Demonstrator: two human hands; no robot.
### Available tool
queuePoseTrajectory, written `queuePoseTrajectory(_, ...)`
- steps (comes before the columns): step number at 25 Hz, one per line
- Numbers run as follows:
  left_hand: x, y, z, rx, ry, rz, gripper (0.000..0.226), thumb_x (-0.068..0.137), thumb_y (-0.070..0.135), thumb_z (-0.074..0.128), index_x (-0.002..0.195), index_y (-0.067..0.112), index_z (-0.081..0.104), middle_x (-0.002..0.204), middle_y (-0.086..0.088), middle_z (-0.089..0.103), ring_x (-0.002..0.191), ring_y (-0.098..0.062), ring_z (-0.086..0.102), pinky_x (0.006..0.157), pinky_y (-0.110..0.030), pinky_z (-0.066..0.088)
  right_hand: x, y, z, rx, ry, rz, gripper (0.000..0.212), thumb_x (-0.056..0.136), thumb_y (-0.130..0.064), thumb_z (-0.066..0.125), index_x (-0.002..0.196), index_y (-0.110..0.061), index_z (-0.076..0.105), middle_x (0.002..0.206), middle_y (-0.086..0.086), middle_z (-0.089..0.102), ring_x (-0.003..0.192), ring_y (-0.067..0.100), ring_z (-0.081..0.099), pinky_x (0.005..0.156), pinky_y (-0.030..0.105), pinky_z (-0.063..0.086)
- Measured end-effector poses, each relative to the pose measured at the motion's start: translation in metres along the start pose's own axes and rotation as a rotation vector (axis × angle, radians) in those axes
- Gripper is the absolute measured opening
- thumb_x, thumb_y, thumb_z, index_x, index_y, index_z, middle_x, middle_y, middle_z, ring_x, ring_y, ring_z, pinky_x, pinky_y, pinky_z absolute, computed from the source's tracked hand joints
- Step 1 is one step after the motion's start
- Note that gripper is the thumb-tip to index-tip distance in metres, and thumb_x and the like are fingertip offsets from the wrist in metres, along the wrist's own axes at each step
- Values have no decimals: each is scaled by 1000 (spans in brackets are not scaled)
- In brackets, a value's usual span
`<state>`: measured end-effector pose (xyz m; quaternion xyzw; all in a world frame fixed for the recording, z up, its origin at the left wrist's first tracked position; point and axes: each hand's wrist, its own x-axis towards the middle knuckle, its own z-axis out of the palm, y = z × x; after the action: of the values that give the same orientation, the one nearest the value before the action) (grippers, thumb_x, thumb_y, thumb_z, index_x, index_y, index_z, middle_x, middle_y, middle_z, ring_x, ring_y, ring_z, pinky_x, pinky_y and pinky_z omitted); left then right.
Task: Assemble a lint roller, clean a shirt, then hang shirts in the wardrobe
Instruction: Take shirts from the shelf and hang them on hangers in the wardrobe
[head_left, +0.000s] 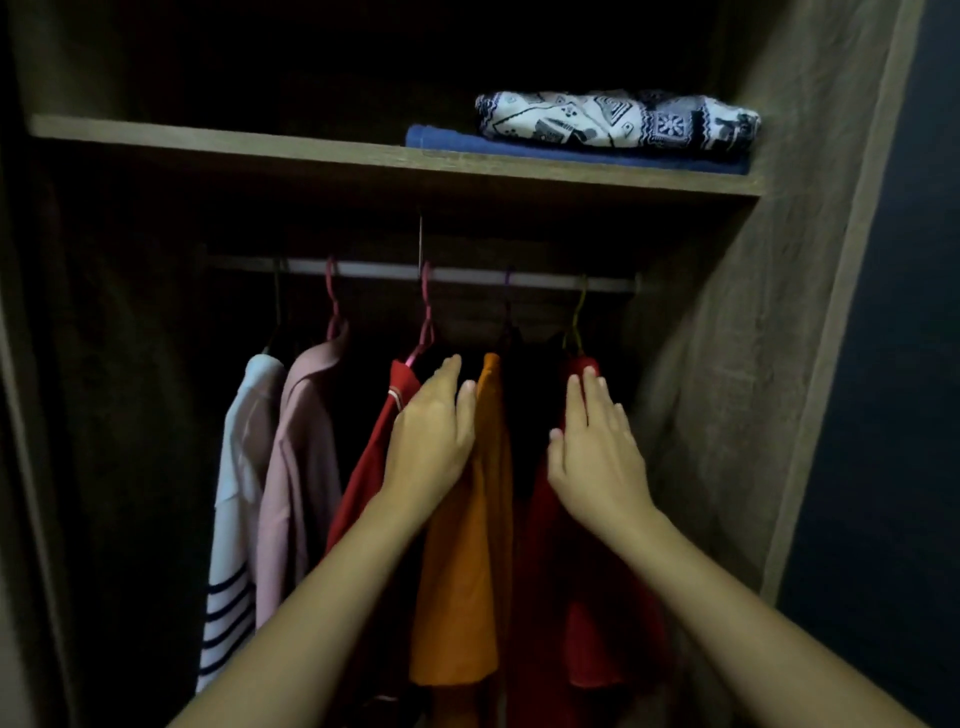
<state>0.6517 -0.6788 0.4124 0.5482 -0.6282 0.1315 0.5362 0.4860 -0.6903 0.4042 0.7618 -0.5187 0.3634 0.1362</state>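
Your left grip (431, 441) and right grip (597, 452) were wide, holding nothing; five shirts (363, 493) hung, the orange shirt (462, 545) between your grips.

From the left on the pale rail (363, 267) there's a white shirt (239, 519) with navy stripes low down, a dusty pink shirt (296, 467), a red shirt (363, 483) with white collar trim, an orange shirt (462, 571) and a second red shirt (597, 623). Two pink hangers (332, 306), a purple hanger (508, 291), a yellow hanger (579, 317). The top folded cloth (613, 119) is white with a navy geometric print, and the lower cloth (519, 148) is blue. The wardrobe (753, 364) is grey-brown wood grain.
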Motion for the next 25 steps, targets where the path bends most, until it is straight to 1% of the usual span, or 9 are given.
queuePoseTrajectory(2,-19,-14,-18,8,-2,87,45,97,26,39,134,2,47,136,-15,52,131,-18,41,105,-14,22,-32,-22,11,34,18,-84,63,94,-32,36,147,-7,13,157,12,11,146,21,7,114,31,4)
queuePoseTrajectory(3,-31,-23,-25,23,-28,112,47,96,28,37,134,1,46,137,-16,51,133,-17,38,107,-16,20,-50,-34,21,35,10,-118,65,92,-36,36,147,-6,17,157,12,14,146,21,10,114,32,5)
queuePoseTrajectory(6,-73,-60,-52,137,-151,142,54,95,32,30,138,-1,40,142,-19,43,137,-28,33,113,-34,26,-111,-79,62,39,-90,-185,69,88,-40,37,145,-5,24,155,13,22,144,23,19,114,34,10)
queuePoseTrajectory(9,-121,-101,-92,261,-217,200,54,96,30,32,138,-2,39,144,-20,40,137,-33,32,112,-37,25,-176,-136,106,112,-208,-237,68,85,-40,41,142,-4,30,150,14,33,140,24,28,114,31,10)
queuePoseTrajectory(12,-171,-140,-133,379,-275,304,51,97,28,36,137,-2,40,143,-20,41,135,-32,35,110,-36,26,-234,-194,146,195,-315,-273,61,86,-42,42,132,-2,46,139,18,49,131,28,45,109,39,34)
queuePoseTrajectory(14,-201,-171,-162,468,-301,384,48,99,28,33,136,-1,41,142,-20,44,134,-33,38,108,-38,31,-273,-238,173,254,-362,-311,61,86,-42,45,131,-1,49,136,19,51,128,29,48,105,42,40)
queuePoseTrajectory(18,-238,-232,-223,550,-316,380,48,98,24,37,139,0,36,144,-21,39,136,-32,32,110,-38,23,-336,-313,217,251,-485,-412,65,85,-44,47,134,-2,46,140,15,48,132,27,44,107,40,37)
queuePoseTrajectory(22,-242,-283,-261,619,-320,371,50,97,21,41,141,1,28,145,-24,36,136,-32,25,113,-36,15,-349,-354,250,140,-547,-491,66,86,-45,41,134,0,44,140,17,48,132,29,43,109,39,22)
queuePoseTrajectory(25,-236,-313,-275,703,-349,429,50,99,24,38,142,2,27,146,-23,36,136,-34,28,111,-40,18,-341,-366,266,-23,-580,-561,67,84,-46,42,132,1,47,137,18,51,130,30,46,110,42,28)
